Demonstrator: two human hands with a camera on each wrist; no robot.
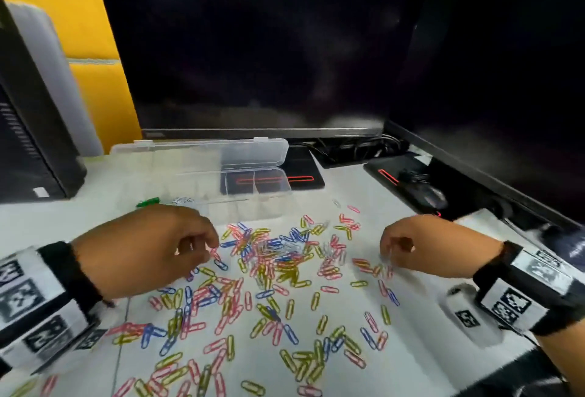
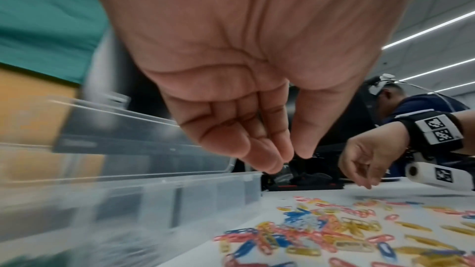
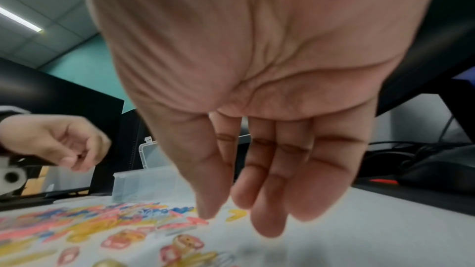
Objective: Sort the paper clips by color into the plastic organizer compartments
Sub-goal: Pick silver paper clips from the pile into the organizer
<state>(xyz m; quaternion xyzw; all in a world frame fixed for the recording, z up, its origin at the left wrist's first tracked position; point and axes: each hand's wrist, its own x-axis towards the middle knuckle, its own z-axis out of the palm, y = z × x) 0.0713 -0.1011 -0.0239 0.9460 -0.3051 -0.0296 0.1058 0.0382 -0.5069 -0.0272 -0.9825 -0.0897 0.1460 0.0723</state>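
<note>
Paper clips [image 1: 278,257]: pink, yellow, blue, silver, too many to count, strewn mid-desk [image 1: 421,276]. One clear organizer [image 1: 202,172] far left, lid open. Left hand [image 1: 148,248] grip narrow, fingertips together, contents unclear; right hand [image 1: 421,248] likewise.

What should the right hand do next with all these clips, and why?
Probably pinch one pink paper clip with the right hand: its thumb tip is down beside one at the pile's edge, and its fingers look empty. The clear plastic organizer shows only green clips and silver clips.
</note>
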